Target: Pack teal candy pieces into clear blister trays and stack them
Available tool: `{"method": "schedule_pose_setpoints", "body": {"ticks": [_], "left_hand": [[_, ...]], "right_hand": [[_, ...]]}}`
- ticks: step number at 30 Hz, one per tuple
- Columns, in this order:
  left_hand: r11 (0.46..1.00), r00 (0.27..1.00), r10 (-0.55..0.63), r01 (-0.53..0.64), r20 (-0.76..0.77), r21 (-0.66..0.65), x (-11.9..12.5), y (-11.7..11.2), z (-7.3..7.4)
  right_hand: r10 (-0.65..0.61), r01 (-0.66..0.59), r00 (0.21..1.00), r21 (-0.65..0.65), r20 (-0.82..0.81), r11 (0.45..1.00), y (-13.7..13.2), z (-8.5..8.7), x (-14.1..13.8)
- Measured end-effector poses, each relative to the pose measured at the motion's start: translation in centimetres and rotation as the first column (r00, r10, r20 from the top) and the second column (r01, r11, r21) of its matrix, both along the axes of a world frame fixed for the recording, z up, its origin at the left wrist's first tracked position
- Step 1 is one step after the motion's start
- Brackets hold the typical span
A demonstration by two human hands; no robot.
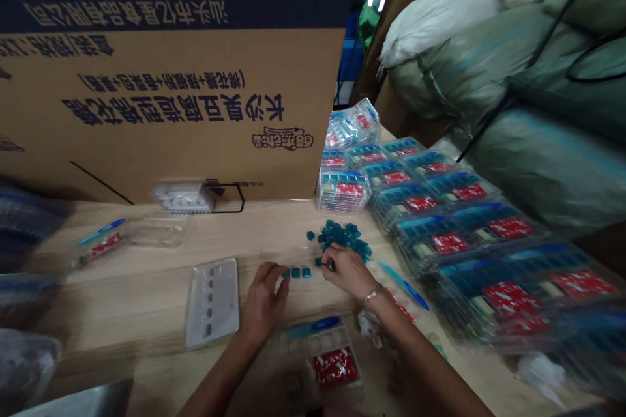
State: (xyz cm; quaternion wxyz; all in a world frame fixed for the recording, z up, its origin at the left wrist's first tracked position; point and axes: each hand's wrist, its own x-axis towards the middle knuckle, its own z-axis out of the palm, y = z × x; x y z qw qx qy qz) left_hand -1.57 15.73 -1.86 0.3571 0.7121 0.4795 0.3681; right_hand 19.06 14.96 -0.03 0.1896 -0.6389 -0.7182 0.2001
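A short row of small teal square pieces (296, 272) lies on the wooden table between my hands. My left hand (264, 300) is closed at the row's left end, thumb and index finger pinching the outermost square. My right hand (349, 272) is closed too, its fingertips on a dark teal piece (319, 262) just right of the row. Behind my right hand sits a heap of similar teal pieces (337, 232). Nearer to me is a clear plastic tray (356, 355) containing a blue pen (325, 324) and a red packet (336, 367).
A white slotted tray (195, 306) lies left of my left hand. The large carton (195, 156) stands along the table's back. Stacked filled packs (450, 241) crowd the right side, with another blue pen (411, 291) before them. Bulky sacks (489, 52) are piled beyond.
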Motion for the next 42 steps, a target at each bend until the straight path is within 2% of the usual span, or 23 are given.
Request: {"method": "schedule_pose_setpoints", "body": {"ticks": [1, 2, 3, 5, 6, 8, 10, 12, 15, 18, 20, 23, 24, 26, 29, 31, 33, 36, 39, 42], "left_hand": [[0.994, 0.99, -0.002, 0.017, 0.14, -0.112, 0.5, -0.4, 0.4], [0.965, 0.955, 0.009, 0.07, 0.296, -0.254, 0.9, -0.8, 0.7], [0.905, 0.893, 0.045, 0.154, 0.448, -0.397, 1.4, -1.2, 1.0], [0.738, 0.73, 0.207, 0.321, 0.652, -0.594, 2.0, -1.8, 1.2], [0.66, 0.66, 0.289, 0.388, 0.693, -0.644, 2.1, -2.1, 1.3], [0.545, 0.581, 0.386, 0.484, 0.717, -0.685, 2.0, -2.7, 1.4], [0.499, 0.547, 0.406, 0.539, 0.732, -0.679, 1.5, -3.2, 1.4], [0.526, 0.528, 0.376, 0.555, 0.761, -0.645, 0.9, -3.6, 1.5], [0.632, 0.548, 0.286, 0.508, 0.786, -0.585, 0.3, -3.7, 1.4], [0.734, 0.597, 0.245, 0.401, 0.764, -0.549, -0.1, -3.7, 1.1], [0.762, 0.604, 0.269, 0.343, 0.75, -0.549, -0.3, -3.7, 0.9], [0.773, 0.604, 0.313, 0.287, 0.733, -0.566, -0.8, -3.2, 0.8], [0.782, 0.625, 0.309, 0.261, 0.717, -0.565, -1.1, -2.8, 0.8], [0.827, 0.727, 0.268, 0.162, 0.632, -0.538, -1.8, -1.6, 0.7], [0.922, 0.926, 0.213, -0.084, 0.313, -0.379, -3.2, 0.6, -0.4], [0.953, 0.981, 0.181, -0.156, 0.075, -0.259, -4.1, 1.9, -1.4], [0.969, 0.989, 0.123, -0.138, -0.083, -0.203, -4.7, 2.5, -2.4], [0.981, 0.978, 0.065, -0.099, -0.2, -0.165, -5.0, 2.5, -2.8], [0.99, 0.974, 0.072, -0.096, -0.213, -0.102, -4.5, 2.1, -2.1], [0.999, 0.984, 0.031, -0.036, -0.173, -0.026, -3.7, 2.2, -1.4]], "right_hand": [[0.021, -0.02, 0.984, 0.006, -0.175, 1.0, -0.4, 0.1, -0.3], [0.048, -0.05, 0.939, 0.001, -0.341, 0.999, -0.9, 0.3, -0.7], [0.072, -0.087, 0.875, -0.011, -0.479, 0.996, -1.4, 0.4, -1.0], [0.088, -0.15, 0.752, -0.039, -0.653, 0.988, -2.3, 0.5, -1.6], [0.082, -0.161, 0.711, -0.048, -0.698, 0.986, -2.8, 0.5, -1.9], [0.073, -0.161, 0.666, -0.048, -0.743, 0.986, -3.6, 0.5, -2.4], [0.091, -0.168, 0.668, -0.03, -0.739, 0.985, -4.3, 0.4, -3.0], [0.107, -0.172, 0.685, -0.017, -0.72, 0.985, -4.7, 0.2, -3.6], [0.111, -0.179, 0.663, -0.013, -0.741, 0.984, -5.0, -0.1, -4.7], [0.126, -0.201, 0.641, -0.008, -0.757, 0.979, -4.9, -0.3, -5.5], [0.187, -0.207, 0.679, 0.059, -0.71, 0.977, -4.7, -0.3, -6.0], [0.301, -0.215, 0.741, 0.213, -0.6, 0.953, -3.8, -0.5, -6.5], [0.321, -0.222, 0.756, 0.238, -0.57, 0.946, -3.2, -0.7, -6.7], [0.317, -0.231, 0.802, 0.227, -0.506, 0.946, -1.7, -1.0, -7.1], [0.316, -0.276, 0.914, 0.181, -0.256, 0.944, 1.0, -1.5, -7.6], [0.336, -0.328, 0.941, 0.15, -0.032, 0.933, 2.5, -1.6, -8.0], [0.363, -0.374, 0.926, 0.115, 0.102, 0.92, 3.3, -1.7, -8.1], [0.339, -0.349, 0.935, 0.105, 0.099, 0.931, 3.1, -2.0, -7.9], [0.256, -0.261, 0.965, 0.13, 0.055, 0.956, 2.5, -2.5, -7.1], [0.224, -0.229, 0.973, 0.133, 0.053, 0.964, 2.4, -2.8, -6.7]]}}
